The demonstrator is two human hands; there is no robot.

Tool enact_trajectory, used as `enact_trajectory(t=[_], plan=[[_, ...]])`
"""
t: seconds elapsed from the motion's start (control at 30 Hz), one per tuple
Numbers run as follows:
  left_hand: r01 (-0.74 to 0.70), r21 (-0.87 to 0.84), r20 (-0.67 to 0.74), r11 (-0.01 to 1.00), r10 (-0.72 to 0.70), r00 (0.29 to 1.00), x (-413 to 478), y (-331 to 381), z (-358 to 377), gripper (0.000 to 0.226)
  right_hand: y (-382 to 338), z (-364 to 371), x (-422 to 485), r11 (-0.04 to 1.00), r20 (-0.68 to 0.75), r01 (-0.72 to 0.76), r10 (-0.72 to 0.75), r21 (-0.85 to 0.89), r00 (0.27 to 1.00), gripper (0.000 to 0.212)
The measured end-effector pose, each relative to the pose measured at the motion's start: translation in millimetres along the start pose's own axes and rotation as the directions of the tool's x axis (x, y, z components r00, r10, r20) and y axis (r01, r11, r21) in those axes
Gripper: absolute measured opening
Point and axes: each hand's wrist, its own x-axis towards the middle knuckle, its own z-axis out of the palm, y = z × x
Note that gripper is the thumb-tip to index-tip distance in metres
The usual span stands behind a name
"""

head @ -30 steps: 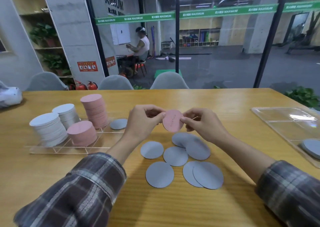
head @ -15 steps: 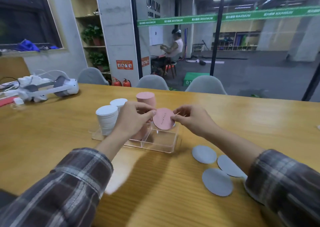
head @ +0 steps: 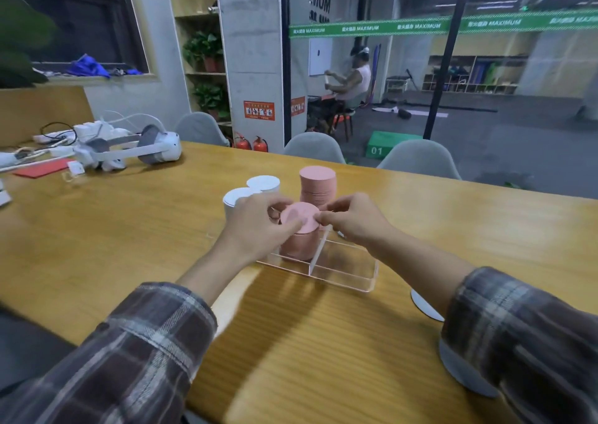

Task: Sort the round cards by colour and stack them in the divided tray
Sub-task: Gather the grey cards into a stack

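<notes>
A pink round card [head: 301, 215] lies flat on top of the near pink stack [head: 296, 245] in the clear divided tray [head: 348, 273]. My left hand [head: 259, 221] pinches its left edge and my right hand [head: 351, 218] pinches its right edge. A taller pink stack [head: 317, 182] stands behind, and two white stacks [head: 262, 184] stand to its left, one partly hidden by my left hand. The tray's near right compartment holds nothing. Grey round cards [head: 424, 304] lie on the table under my right forearm, mostly hidden.
White headsets [head: 129, 147] with cables and a red sheet [head: 42, 168] lie at the table's far left. Grey chairs [head: 315, 147] stand along the far edge. Behind the glass a person sits at another table.
Both hands have carried the pink card from above the loose grey cards leftward to the tray and lowered it onto the near pink stack. My view has turned left.
</notes>
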Motion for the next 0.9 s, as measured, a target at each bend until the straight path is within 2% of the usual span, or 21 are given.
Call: enact_trajectory(t=[0.13,0.3,0.5,0.67,0.9], plan=[[-0.028,0.074,0.102,0.997,0.021,0.995,-4.5,-1.6,4.4,0.071,3.3,5.2,2.0,0.997,-0.012,0.018,-0.019,-0.077,1.0,0.007],[-0.024,0.106,0.08,0.994,0.015,0.997,-3.7,-4.5,7.9,0.081,6.7,3.6,1.3,0.988,0.001,0.048,-0.049,-0.144,0.999,0.011],[-0.007,0.128,0.069,0.992,-0.001,0.998,-3.8,-3.4,5.7,0.068,9.1,-2.3,-1.1,0.974,0.062,0.122,-0.112,-0.189,0.992,0.015],[-0.044,0.18,0.083,0.983,0.029,0.996,-4.3,7.3,5.3,0.082,13.5,-15.1,-9.5,0.951,0.082,0.207,-0.193,-0.231,0.978,0.017],[-0.255,0.077,0.146,0.964,0.243,0.959,3.7,57.7,31.0,0.041,28.4,-72.5,-36.6,0.94,0.027,0.207,-0.207,-0.271,0.978,0.013]])
